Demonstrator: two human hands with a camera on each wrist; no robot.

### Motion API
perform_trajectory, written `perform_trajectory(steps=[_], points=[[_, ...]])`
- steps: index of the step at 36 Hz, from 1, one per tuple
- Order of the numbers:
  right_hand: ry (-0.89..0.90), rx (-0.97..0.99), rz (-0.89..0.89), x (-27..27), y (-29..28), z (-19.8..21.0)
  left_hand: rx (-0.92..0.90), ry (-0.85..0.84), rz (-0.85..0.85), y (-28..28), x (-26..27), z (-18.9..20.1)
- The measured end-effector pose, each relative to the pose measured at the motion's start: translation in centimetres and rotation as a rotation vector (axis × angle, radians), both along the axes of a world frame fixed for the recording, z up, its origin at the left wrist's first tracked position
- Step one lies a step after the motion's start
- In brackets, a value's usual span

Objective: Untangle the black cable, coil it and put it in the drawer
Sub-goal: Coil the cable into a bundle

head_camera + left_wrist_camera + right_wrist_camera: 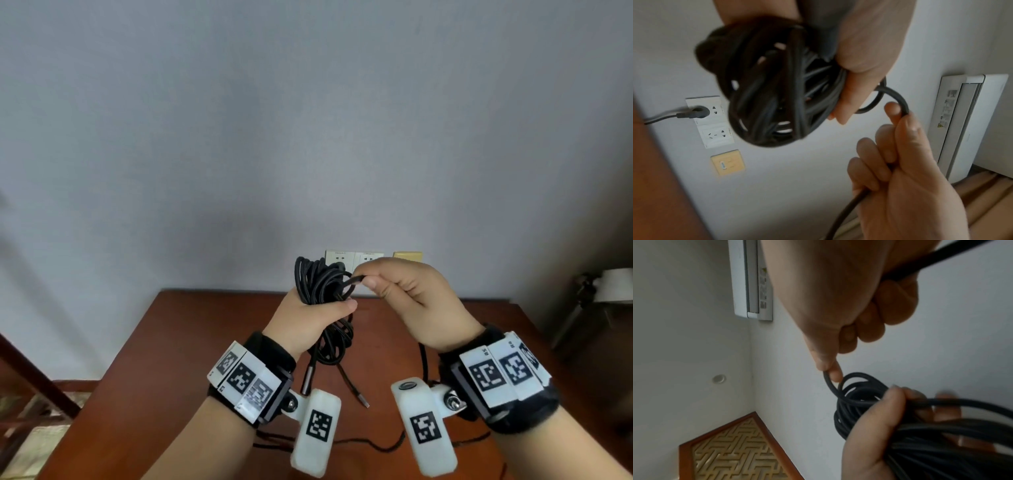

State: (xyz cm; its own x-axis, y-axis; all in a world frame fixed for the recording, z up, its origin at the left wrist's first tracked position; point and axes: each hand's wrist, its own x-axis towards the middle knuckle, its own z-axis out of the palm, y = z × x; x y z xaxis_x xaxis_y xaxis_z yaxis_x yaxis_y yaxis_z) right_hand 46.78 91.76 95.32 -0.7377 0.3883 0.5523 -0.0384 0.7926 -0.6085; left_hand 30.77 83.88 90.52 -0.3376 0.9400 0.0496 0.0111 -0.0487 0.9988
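Observation:
The black cable is bunched into a loose coil that my left hand grips round its middle, held up above the wooden table. My right hand pinches one strand beside the coil between thumb and forefinger, with the other fingers curled round the same strand. Two metal-tipped ends hang below my left hand. More cable trails over the table under my wrists. No drawer shows in any view.
Wall sockets and a yellow plate sit on the wall behind the table; one socket has a plug in it. An air conditioner hangs on the wall. Furniture stands at the right.

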Motion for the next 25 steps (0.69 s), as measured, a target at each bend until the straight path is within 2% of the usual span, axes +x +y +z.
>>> perform_trajectory(steps=[6, 10, 13, 15, 19, 25], points=[[0.09, -0.248, -0.175, -0.2, 1.1, -1.0, 0.036, -0.06, -0.085, -0.7, 0.7, 0.1], [0.065, -0.391, -0.256, -0.2, 2.1, -2.5, 0.075, -0.194, 0.082, -0.4, 1.0, 0.0], [0.06, -0.528, -0.209, 0.0, 2.2, -3.9, 0.104, -0.42, 0.146, -0.2, 0.9, 0.2], [0.057, -0.522, -0.209, 0.1, 1.9, -4.7, 0.115, -0.489, 0.122, -0.1, 0.7, 0.6], [0.111, -0.41, -0.255, -0.4, 1.2, -5.6, 0.071, -0.408, 0.09, -0.2, 1.1, 0.6], [0.063, -0.213, -0.235, -1.6, -0.4, -5.1, 0.052, -0.336, -0.057, -0.1, 2.0, 1.1]])
